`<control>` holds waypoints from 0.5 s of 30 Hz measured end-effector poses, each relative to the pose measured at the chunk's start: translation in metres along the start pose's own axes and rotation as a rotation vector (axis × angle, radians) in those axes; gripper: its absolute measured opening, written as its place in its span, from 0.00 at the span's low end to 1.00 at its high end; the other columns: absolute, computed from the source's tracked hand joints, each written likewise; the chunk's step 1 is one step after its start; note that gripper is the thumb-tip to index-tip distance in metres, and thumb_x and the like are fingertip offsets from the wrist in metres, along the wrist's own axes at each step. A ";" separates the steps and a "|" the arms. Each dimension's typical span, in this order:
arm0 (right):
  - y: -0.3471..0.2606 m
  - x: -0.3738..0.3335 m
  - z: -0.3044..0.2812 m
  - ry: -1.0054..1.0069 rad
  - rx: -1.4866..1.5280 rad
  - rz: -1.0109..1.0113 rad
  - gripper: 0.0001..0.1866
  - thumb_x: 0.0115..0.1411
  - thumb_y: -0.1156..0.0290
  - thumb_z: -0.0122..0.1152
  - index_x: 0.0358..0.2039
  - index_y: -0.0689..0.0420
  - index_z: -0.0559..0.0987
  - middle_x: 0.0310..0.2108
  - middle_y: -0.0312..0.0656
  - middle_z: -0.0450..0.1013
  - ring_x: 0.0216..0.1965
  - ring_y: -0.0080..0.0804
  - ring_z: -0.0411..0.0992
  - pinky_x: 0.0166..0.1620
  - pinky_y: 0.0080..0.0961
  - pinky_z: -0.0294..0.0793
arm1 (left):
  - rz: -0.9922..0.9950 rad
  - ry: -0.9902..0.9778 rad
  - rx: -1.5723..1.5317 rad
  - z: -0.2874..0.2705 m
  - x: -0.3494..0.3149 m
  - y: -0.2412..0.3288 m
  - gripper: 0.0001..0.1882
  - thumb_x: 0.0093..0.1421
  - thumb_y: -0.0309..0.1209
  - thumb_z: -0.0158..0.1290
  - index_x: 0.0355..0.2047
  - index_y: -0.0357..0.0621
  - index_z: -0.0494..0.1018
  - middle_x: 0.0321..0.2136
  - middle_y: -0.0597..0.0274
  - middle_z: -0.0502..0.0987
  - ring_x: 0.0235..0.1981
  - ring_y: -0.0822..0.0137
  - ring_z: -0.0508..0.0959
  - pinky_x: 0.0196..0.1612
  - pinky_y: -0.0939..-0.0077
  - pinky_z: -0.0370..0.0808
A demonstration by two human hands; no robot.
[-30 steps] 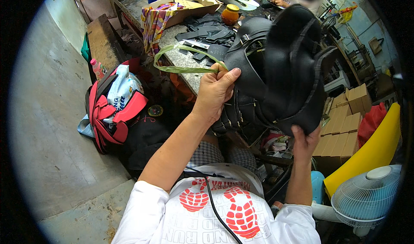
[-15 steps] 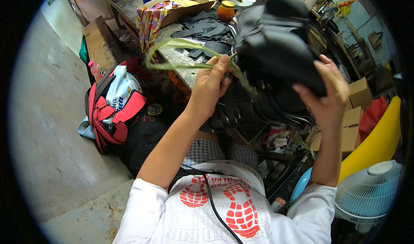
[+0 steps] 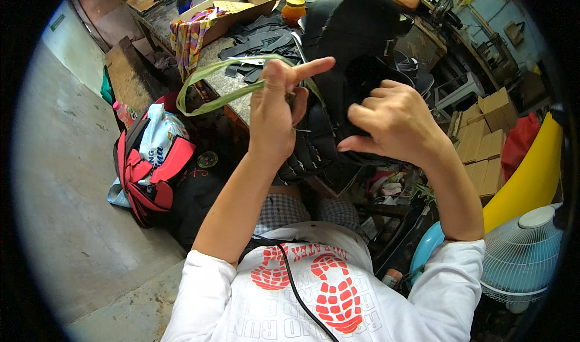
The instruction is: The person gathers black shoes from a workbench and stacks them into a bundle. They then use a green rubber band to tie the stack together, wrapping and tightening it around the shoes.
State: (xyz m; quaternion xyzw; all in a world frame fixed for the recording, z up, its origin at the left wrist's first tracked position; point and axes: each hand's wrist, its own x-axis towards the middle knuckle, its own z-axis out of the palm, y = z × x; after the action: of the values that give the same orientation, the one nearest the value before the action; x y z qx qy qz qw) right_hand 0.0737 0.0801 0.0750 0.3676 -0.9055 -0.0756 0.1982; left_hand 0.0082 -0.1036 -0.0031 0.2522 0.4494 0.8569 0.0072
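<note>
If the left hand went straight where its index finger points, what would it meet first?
Most likely the black leather-like piece straight ahead of the left hand; depth is unclear, so the finger may already be touching it.

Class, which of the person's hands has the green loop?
The left hand: the green loop hangs from it, while the right hand shows none.

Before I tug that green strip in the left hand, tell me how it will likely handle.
The green strip is probably bendable but slightly springy, since its loop arches out from the left hand rather than hanging limp. It looks thin and narrow, so it is likely light. Being flat rather than round, it seems unlikely to roll.
</note>
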 end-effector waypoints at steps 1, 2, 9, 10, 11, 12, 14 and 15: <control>0.000 0.004 -0.001 0.010 -0.006 -0.056 0.26 0.52 0.42 0.65 0.17 0.51 0.71 0.14 0.34 0.68 0.20 0.33 0.72 0.34 0.28 0.73 | 0.048 -0.014 0.025 0.002 0.001 -0.004 0.25 0.74 0.54 0.34 0.26 0.51 0.60 0.44 0.44 0.82 0.15 0.87 0.57 0.16 0.89 0.52; 0.000 0.007 -0.004 0.007 -0.018 -0.096 0.26 0.52 0.42 0.65 0.17 0.51 0.71 0.14 0.34 0.69 0.21 0.32 0.72 0.35 0.28 0.73 | 0.126 -0.105 0.136 0.003 0.001 -0.008 0.25 0.74 0.53 0.36 0.27 0.47 0.62 0.45 0.46 0.82 0.17 0.83 0.60 0.19 0.88 0.57; 0.006 -0.003 -0.007 0.417 -0.211 -0.034 0.29 0.53 0.35 0.60 0.18 0.49 0.71 0.14 0.28 0.64 0.19 0.26 0.69 0.47 0.27 0.74 | 0.367 -0.255 0.656 0.002 0.015 -0.016 0.17 0.72 0.40 0.47 0.34 0.40 0.75 0.33 0.51 0.82 0.22 0.66 0.74 0.28 0.74 0.72; 0.004 -0.007 -0.001 0.448 -0.222 -0.010 0.29 0.54 0.35 0.60 0.18 0.49 0.71 0.14 0.28 0.64 0.19 0.26 0.69 0.49 0.29 0.74 | 0.398 -0.233 0.791 0.005 0.014 -0.018 0.16 0.72 0.39 0.47 0.34 0.39 0.76 0.31 0.51 0.81 0.22 0.63 0.76 0.29 0.73 0.73; 0.002 -0.011 0.005 0.471 -0.237 0.007 0.29 0.54 0.34 0.59 0.18 0.49 0.72 0.14 0.27 0.64 0.19 0.25 0.69 0.50 0.30 0.73 | 0.429 -0.211 0.925 0.007 0.013 -0.020 0.16 0.72 0.38 0.48 0.35 0.39 0.76 0.29 0.51 0.81 0.23 0.60 0.78 0.29 0.72 0.74; -0.002 -0.018 0.008 0.461 -0.226 0.033 0.28 0.58 0.34 0.56 0.24 0.48 0.75 0.21 0.29 0.70 0.26 0.25 0.73 0.55 0.32 0.70 | 0.455 -0.167 0.753 0.013 0.008 -0.023 0.15 0.74 0.35 0.44 0.35 0.38 0.74 0.27 0.56 0.77 0.27 0.64 0.75 0.36 0.70 0.73; 0.001 -0.027 0.016 0.583 -0.197 0.095 0.27 0.61 0.35 0.54 0.29 0.48 0.77 0.29 0.33 0.73 0.37 0.26 0.74 0.58 0.34 0.69 | 0.385 -0.023 0.799 0.017 0.009 -0.027 0.18 0.75 0.37 0.42 0.33 0.38 0.72 0.26 0.59 0.74 0.28 0.67 0.72 0.35 0.72 0.70; 0.002 -0.031 0.019 0.628 -0.192 0.130 0.26 0.62 0.36 0.53 0.32 0.47 0.78 0.33 0.36 0.75 0.42 0.27 0.75 0.59 0.35 0.68 | 0.266 0.035 0.817 0.017 0.008 -0.028 0.19 0.75 0.38 0.42 0.32 0.38 0.72 0.27 0.60 0.74 0.29 0.68 0.71 0.35 0.74 0.69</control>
State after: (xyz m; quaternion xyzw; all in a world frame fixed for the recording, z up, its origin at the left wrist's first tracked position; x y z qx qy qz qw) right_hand 0.0846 0.1034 0.0489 0.2938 -0.8106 -0.0310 0.5056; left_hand 0.0023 -0.0721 -0.0130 0.2754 0.7155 0.6063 -0.2115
